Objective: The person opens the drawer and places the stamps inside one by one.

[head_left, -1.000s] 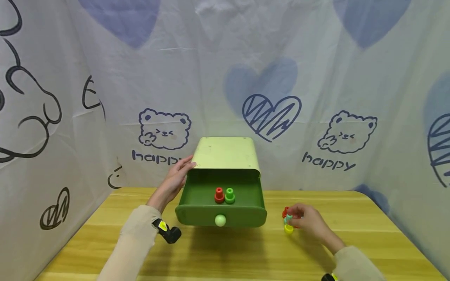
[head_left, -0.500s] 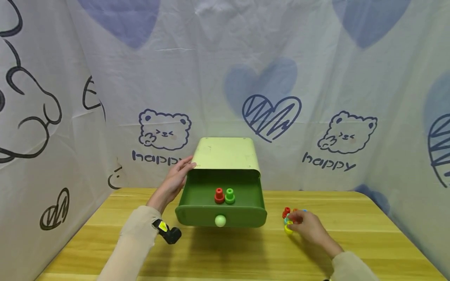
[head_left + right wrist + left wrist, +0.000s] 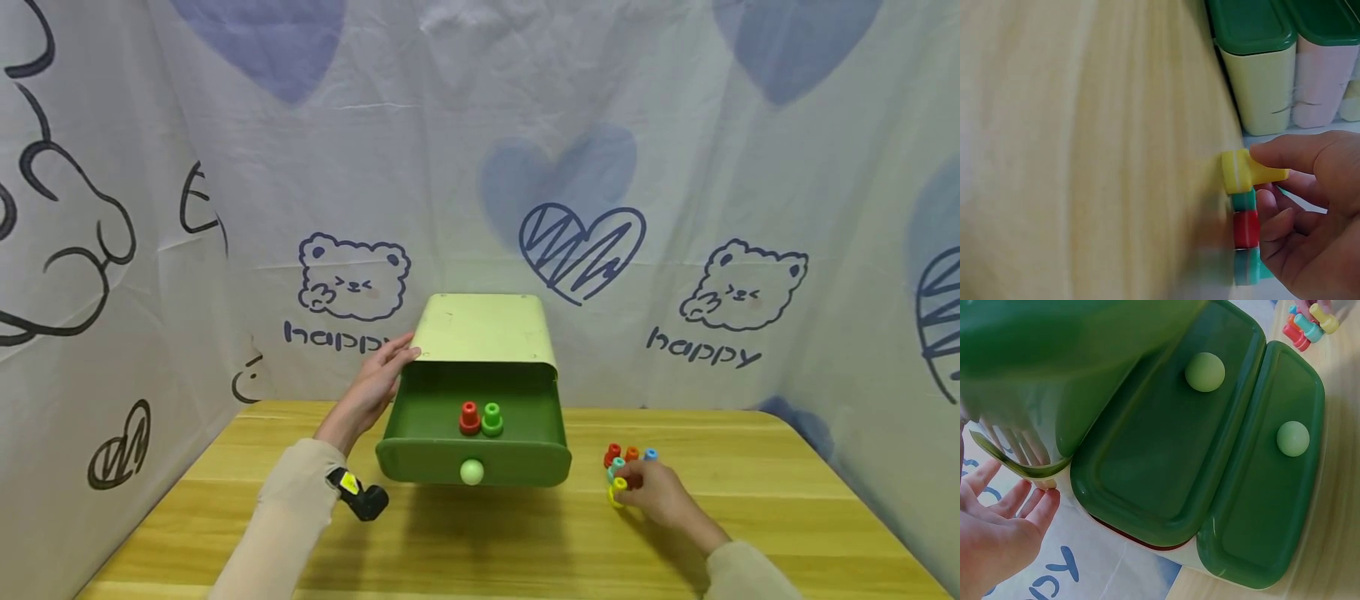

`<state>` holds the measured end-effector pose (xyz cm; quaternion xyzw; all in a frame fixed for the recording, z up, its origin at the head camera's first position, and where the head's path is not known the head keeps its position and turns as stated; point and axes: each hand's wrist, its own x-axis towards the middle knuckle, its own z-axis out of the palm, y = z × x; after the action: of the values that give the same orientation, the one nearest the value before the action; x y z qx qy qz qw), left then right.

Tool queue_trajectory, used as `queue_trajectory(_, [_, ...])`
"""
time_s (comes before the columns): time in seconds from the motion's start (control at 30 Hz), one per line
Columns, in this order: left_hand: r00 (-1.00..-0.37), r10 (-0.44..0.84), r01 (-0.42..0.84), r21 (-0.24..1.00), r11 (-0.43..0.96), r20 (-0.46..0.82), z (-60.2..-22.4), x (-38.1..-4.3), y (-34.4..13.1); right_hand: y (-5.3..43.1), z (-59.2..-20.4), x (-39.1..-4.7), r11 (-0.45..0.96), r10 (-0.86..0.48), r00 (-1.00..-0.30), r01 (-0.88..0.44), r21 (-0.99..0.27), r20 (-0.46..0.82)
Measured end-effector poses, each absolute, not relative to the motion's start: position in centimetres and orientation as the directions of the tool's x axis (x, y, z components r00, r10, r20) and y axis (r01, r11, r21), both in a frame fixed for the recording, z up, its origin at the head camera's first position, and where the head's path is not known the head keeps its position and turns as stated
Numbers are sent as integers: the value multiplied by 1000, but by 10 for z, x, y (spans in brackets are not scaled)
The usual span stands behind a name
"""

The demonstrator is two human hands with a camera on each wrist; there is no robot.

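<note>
At far left we see a white cloth wall (image 3: pixel 172 275) printed with dark line drawings. Next, over the wooden table (image 3: pixel 225 500), comes the left arm in a pale sleeve (image 3: pixel 288 500), a black device (image 3: pixel 363 498) at its wrist. The left hand (image 3: pixel 369 390) rests against the side of a pale yellow cabinet (image 3: pixel 486 327), fingers extended along it and thumb at its top front corner, not wrapped round anything.

In the middle, the cabinet's green top drawer (image 3: pixel 416 462) is pulled out. Inside, a red peg (image 3: pixel 469 419) and, just right of it, a green peg (image 3: pixel 492 420) stand upright. The left wrist view shows two closed drawers (image 3: pixel 1147 450) below, with round knobs (image 3: pixel 1293 439).

To the right, we find pegs close together on the table: dark red (image 3: pixel 612 455), teal (image 3: pixel 616 470), orange (image 3: pixel 632 454) and blue (image 3: pixel 651 455). Nearest us is the yellow peg (image 3: pixel 618 492), pinched narrowly by the right hand (image 3: pixel 663 498) between thumb and index finger; we cannot tell whether its base touches the table.
</note>
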<state>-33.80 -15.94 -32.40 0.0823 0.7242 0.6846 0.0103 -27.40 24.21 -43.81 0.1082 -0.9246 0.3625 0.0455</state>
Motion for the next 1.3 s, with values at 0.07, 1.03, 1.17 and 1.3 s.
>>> queue_trajectory(0.07, [-986,132,106,993,54,98,-324,-338,-159,243,-441,-274,712,-176,-970,-243,-658,169])
queue_trajectory(1.03, [-984,140,110,994,11,108,-325,-339,-159,238,-435,-267,736,-133,-973,-224,-638,188])
queue_trajectory(1.17, [-984,141,111,994,15,107,-325,-339,-159,234,-426,-266,737,-137,-973,-226,-637,187])
queue_trajectory(1.3, [-984,141,108,994,9,105,-325,-339,-160,232,-417,-266,734,-160,-959,-273,-622,233])
